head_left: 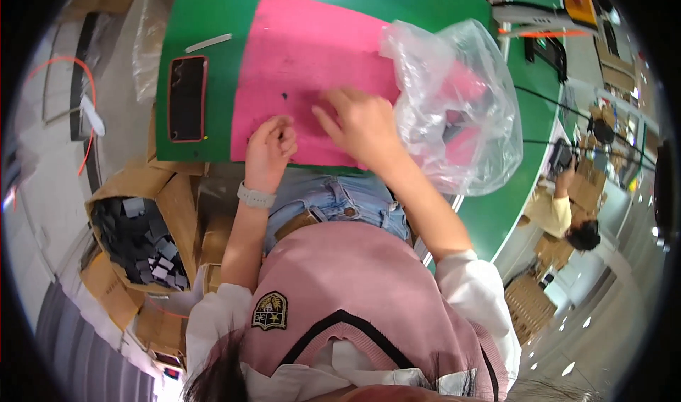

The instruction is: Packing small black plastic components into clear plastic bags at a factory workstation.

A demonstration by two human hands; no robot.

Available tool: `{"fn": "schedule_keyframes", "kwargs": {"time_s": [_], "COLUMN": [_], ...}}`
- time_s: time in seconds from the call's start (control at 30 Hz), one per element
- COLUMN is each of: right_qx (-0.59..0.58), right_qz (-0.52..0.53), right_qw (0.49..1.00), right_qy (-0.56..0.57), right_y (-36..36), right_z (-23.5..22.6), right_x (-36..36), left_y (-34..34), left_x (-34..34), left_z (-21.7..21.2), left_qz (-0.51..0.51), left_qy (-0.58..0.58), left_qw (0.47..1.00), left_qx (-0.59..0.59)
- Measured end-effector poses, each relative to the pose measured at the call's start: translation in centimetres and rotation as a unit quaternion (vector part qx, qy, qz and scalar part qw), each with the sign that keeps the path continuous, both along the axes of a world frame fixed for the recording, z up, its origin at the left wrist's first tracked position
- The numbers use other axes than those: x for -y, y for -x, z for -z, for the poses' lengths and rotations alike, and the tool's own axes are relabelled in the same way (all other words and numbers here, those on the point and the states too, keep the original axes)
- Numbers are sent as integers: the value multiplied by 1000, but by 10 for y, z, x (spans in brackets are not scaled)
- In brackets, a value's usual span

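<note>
Right hand (362, 125) flat, fingers spread, pressing pink mat (305, 61) on green table (206, 12), steadying it. Left hand (271, 146) curled at mat's near edge, possibly pinching small piece; unclear. Clear bag (461, 97) touching right hand, within reach.

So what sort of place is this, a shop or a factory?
Most likely a factory packing line: a long green workbench, cardboard boxes full of small dark parts beside it, and another person among more cartons further along.
</note>
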State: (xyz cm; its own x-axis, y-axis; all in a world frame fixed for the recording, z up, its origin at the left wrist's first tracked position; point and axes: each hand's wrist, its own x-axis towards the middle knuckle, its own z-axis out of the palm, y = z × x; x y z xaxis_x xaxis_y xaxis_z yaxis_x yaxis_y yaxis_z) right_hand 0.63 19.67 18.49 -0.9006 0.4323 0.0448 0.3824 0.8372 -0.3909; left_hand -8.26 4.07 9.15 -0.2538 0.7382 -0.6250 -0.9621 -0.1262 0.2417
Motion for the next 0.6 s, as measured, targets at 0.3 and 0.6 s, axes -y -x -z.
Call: {"fn": "schedule_keyframes", "kwargs": {"time_s": [0.3, 0.6], "right_qx": [-153, -167], "right_qz": [335, 465], "right_qw": [930, 859], "right_qy": [8, -133], "right_y": [-172, -227], "right_z": [-57, -61], "right_x": [39, 16], "left_y": [-117, -172], "left_x": [-159, -164], "left_z": [-58, -54], "left_qz": [319, 274], "left_qy": [-222, -219], "left_qw": [919, 475], "left_qx": [-64, -807]}}
